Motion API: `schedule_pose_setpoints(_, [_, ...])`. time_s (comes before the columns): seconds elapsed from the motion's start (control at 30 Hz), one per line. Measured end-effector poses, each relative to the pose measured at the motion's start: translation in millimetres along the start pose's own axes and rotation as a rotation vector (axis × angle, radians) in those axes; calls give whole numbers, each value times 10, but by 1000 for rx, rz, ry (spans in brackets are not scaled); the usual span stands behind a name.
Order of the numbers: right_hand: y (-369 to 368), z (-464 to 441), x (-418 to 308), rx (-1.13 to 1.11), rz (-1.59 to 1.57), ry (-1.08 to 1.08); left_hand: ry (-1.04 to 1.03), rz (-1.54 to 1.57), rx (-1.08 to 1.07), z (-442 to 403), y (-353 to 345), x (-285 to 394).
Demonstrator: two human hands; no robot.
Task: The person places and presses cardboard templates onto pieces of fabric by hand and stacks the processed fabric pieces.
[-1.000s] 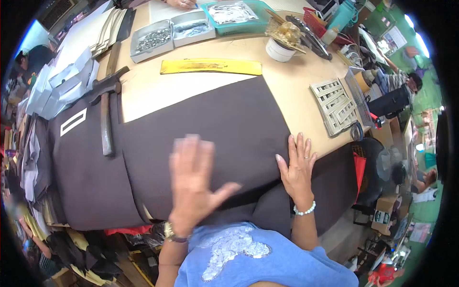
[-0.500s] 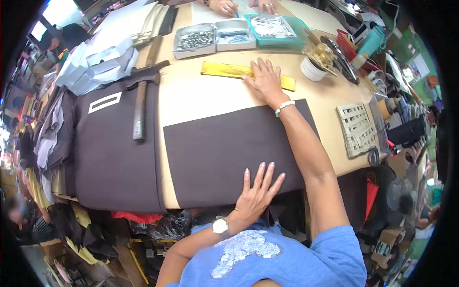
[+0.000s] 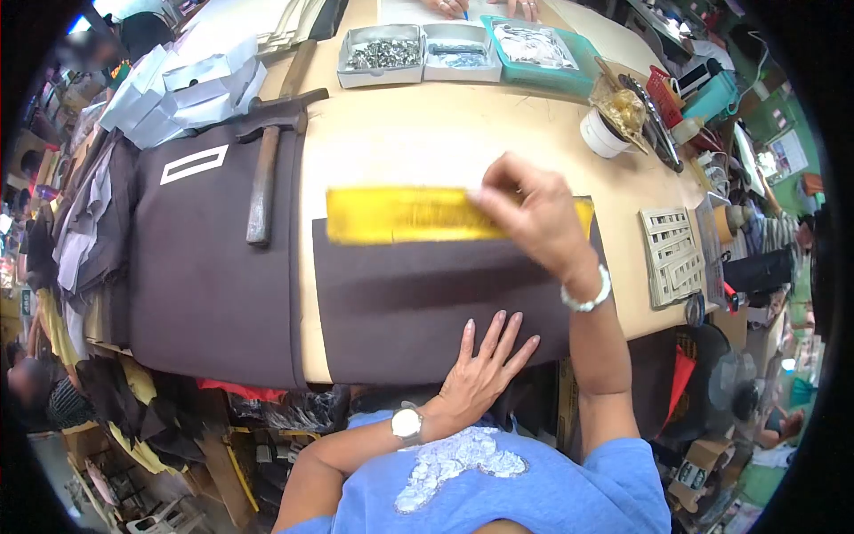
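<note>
My right hand (image 3: pixel 538 218) grips a yellow ruler (image 3: pixel 400 214) near its right part, thumb on the front face. The ruler is raised over the top edge of a dark sheet of material (image 3: pixel 427 294) and casts a shadow on it. My left hand (image 3: pixel 480 365) lies flat on the sheet's lower edge, fingers spread, a watch on its wrist. To the left, a hammer (image 3: pixel 261 191) rests on a stack of dark material (image 3: pixel 209 276), near a pale rectangular frame (image 3: pixel 193 165).
White boxes of metal pieces (image 3: pixel 382 55) and small parts (image 3: pixel 461 53) stand at the back beside a teal tray (image 3: pixel 583 80). A white tub (image 3: pixel 602 133) and slotted pale templates (image 3: pixel 673 258) are at the right. Another person's hands (image 3: pixel 520 7) are at the far edge.
My right hand, earlier flat on the ruler, has gripped it, lifted it and brought it toward me over the dark sheet. My left hand stays on the sheet.
</note>
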State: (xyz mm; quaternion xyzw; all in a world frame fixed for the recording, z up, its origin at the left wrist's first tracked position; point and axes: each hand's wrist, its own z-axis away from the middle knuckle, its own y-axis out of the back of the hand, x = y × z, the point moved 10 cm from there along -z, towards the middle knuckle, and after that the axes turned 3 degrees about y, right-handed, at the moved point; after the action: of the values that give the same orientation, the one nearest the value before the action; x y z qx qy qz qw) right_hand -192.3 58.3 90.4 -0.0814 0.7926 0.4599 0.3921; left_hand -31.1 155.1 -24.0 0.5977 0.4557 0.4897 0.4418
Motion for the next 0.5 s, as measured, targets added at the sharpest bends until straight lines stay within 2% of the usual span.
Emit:
schedule_pose_setpoints(0.07, [-146,225,-47,57,406,205,-5,91,-3,22,35,5])
schedule_pose_setpoints(0.13, [-47,448,202,121,406,71,-4,296,3,31,209,-61])
schedule_pose_setpoints(0.2, [152,714,375,227,375,-84,89,356,154,53,553,-383])
schedule_pose_setpoints(0.27, [288,968,495,297,407,-207,263,308,276,138,780,-836])
schedule_pose_setpoints(0.37, [385,1280,726,360,456,-346,560,69,340,324,918,-1460])
schedule_pose_setpoints(0.5, [411,1391,836,419,374,-449,737,60,301,512,883,-1836])
